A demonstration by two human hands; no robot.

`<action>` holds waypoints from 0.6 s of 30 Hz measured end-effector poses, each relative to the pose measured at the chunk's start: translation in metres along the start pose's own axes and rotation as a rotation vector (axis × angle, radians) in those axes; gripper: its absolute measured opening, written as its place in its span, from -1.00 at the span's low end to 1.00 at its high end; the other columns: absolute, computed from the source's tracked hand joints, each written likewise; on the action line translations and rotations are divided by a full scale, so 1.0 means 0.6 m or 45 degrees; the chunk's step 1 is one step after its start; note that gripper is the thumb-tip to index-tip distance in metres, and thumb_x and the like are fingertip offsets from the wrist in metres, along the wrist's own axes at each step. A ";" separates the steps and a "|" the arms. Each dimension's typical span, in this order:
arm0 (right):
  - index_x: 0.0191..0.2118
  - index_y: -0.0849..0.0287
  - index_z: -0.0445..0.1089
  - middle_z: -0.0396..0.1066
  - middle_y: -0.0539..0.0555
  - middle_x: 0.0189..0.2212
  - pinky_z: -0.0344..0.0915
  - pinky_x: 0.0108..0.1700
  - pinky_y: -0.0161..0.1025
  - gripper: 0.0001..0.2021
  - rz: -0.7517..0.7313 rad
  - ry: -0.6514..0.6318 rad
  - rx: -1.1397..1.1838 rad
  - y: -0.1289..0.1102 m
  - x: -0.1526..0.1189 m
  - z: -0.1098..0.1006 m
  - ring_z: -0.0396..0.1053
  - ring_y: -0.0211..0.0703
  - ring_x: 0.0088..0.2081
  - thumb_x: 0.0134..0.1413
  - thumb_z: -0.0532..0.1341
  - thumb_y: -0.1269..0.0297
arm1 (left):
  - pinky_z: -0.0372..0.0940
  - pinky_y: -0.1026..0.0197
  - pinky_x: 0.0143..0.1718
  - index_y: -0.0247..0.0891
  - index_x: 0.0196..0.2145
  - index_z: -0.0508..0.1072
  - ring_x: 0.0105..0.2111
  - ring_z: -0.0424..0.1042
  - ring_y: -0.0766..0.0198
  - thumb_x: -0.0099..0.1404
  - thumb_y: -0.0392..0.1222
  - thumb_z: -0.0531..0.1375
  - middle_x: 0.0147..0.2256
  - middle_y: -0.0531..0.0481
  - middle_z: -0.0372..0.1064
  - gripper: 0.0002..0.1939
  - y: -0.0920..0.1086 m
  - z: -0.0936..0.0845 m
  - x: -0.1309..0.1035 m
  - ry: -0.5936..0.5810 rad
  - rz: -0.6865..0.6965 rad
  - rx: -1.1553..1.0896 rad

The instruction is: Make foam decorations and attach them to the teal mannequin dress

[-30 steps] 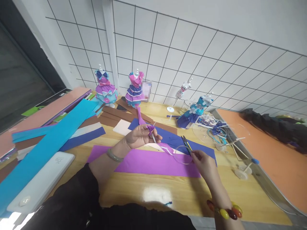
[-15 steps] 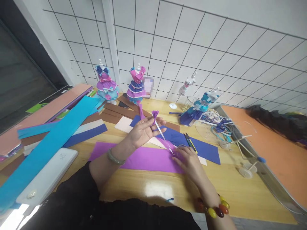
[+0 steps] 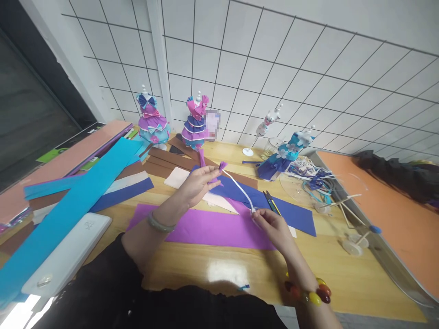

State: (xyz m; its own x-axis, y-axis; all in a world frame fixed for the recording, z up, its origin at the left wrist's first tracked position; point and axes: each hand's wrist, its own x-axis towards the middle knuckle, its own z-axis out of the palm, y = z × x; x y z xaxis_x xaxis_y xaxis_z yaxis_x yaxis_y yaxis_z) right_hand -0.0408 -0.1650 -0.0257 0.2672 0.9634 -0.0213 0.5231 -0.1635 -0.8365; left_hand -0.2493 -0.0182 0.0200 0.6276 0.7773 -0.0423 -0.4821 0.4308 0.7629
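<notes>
Between the fingertips of my left hand (image 3: 202,183) is a small gathered purple paper piece (image 3: 223,165), pinched at its middle. A thin white ribbon (image 3: 242,188) runs from it down to the right in a slack curve. My right hand (image 3: 273,227) pinches the ribbon's lower end between thumb and fingers. Beneath both hands lies a wide purple crepe paper strip (image 3: 206,228) on the table. Just beyond my right hand are black and yellow snips (image 3: 272,202), resting on a dark blue paper strip (image 3: 298,214).
Small dress forms in paper dresses, such as a pink and blue dress (image 3: 195,125), stand along the tiled wall. Blue paper (image 3: 78,201) and a white power bank-like case (image 3: 68,251) lie left. Ribbon scraps (image 3: 315,178) and a wooden stick stand (image 3: 353,244) are right.
My right hand has lifted slightly off the purple paper and now pinches the ribbon's end. The gathered piece has turned in my left hand, and the ribbon now bows outward.
</notes>
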 end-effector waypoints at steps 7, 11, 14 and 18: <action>-0.52 0.21 0.32 0.35 0.04 -0.54 0.10 -0.58 -0.37 -0.72 0.285 0.167 0.671 -0.006 0.016 -0.011 0.23 -0.30 -0.57 -0.09 0.20 0.07 | 0.09 0.09 -0.03 -0.28 -0.27 0.39 -0.07 0.24 0.23 0.10 -0.14 0.19 -0.08 -0.10 0.30 -0.77 -0.035 0.003 -0.004 -0.178 -0.220 0.462; -0.48 0.19 0.32 0.36 0.02 -0.53 0.17 -0.55 -0.35 -0.76 0.324 0.143 0.852 -0.015 0.016 -0.008 0.28 -0.28 -0.54 -0.10 0.22 0.09 | 0.15 0.17 -0.13 -0.31 -0.42 0.38 -0.22 0.31 0.27 0.10 -0.17 0.16 -0.23 -0.05 0.33 -0.86 -0.046 0.012 -0.006 -0.203 -0.063 0.763; -0.41 0.17 0.31 0.37 -0.01 -0.52 0.21 -0.53 -0.34 -0.77 0.315 0.125 0.831 -0.025 0.012 -0.005 0.30 -0.29 -0.55 -0.12 0.24 0.11 | 0.14 0.18 -0.13 -0.28 -0.50 0.36 -0.22 0.29 0.24 0.10 -0.21 0.14 -0.29 -0.02 0.30 -0.90 -0.050 0.010 -0.003 -0.108 0.197 1.073; -0.32 0.16 0.27 0.38 -0.02 -0.49 0.13 -0.62 -0.38 -0.70 0.240 0.048 0.678 -0.031 0.006 -0.001 0.25 -0.36 -0.65 -0.16 0.26 0.09 | 0.06 0.14 -0.03 -0.24 -0.48 0.35 -0.16 0.22 0.20 0.12 -0.26 0.10 -0.29 -0.04 0.28 -0.94 -0.045 0.008 -0.003 0.073 0.537 1.262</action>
State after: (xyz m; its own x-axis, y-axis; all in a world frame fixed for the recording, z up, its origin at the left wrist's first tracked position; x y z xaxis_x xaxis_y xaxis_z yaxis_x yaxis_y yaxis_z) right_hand -0.0491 -0.1585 -0.0100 0.3501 0.9181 -0.1856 -0.0147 -0.1928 -0.9811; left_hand -0.2345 -0.0334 0.0026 0.4850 0.8076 0.3356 0.0733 -0.4200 0.9046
